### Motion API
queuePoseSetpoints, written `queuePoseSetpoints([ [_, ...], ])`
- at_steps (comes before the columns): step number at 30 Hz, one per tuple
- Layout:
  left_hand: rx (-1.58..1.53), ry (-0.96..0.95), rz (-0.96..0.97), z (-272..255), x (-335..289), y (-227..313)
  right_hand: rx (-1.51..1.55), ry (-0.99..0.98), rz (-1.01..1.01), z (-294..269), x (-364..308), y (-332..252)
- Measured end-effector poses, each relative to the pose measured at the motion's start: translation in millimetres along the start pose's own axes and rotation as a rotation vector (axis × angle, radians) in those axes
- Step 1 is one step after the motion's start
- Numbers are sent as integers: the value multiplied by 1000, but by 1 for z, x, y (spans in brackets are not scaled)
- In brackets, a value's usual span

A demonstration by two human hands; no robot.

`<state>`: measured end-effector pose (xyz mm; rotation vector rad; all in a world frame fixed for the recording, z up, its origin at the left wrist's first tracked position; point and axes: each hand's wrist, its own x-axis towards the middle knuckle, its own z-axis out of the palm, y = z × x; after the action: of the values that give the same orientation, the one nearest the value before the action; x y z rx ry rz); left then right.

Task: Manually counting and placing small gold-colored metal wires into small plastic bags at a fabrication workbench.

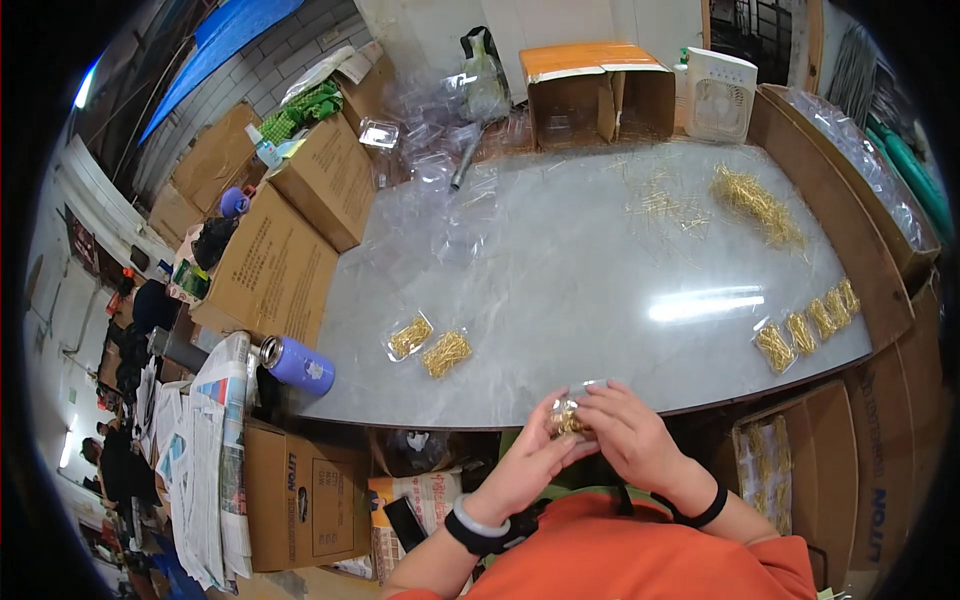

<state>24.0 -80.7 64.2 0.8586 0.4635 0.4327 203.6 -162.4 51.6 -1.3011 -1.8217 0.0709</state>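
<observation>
Just off the table's front edge, both my hands are closed around a clear plastic box (566, 415) with gold-coloured pieces inside. My left hand (535, 445) grips it from the left and below. The fingers of my right hand (625, 425) lie over its right side and top, hiding part of it. Two packs of gold pieces (446, 354) lie on the grey table (520, 290) to the left of my hands. Several more gold packs (800, 325) stand in a row at the right edge. Behind them is a loose heap of thin gold sticks (757, 205), with others scattered beside it.
Empty clear plastic boxes (440, 180) pile up at the back left. Cardboard boxes (275, 260) line the left side, near a purple bottle (297, 365). An orange-topped carton (597, 90) and a white fan (720, 95) stand at the back. A cardboard wall (835, 210) borders the right.
</observation>
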Motion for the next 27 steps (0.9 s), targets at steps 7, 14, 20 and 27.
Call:
queuePoseSetpoints([
  [7, 1339, 229, 212, -15, 39, 5, -66, -16, 62, 18, 7, 54],
  [14, 1559, 46, 556, -33, 59, -10, -4, 127, 228, 9, 6, 48],
  [20, 1612, 170, 570, -25, 56, -25, -264, 12, 245, 13, -9, 26],
  [27, 1583, 234, 631, -27, 56, -28, -122, 116, 427, 0, -4, 34],
])
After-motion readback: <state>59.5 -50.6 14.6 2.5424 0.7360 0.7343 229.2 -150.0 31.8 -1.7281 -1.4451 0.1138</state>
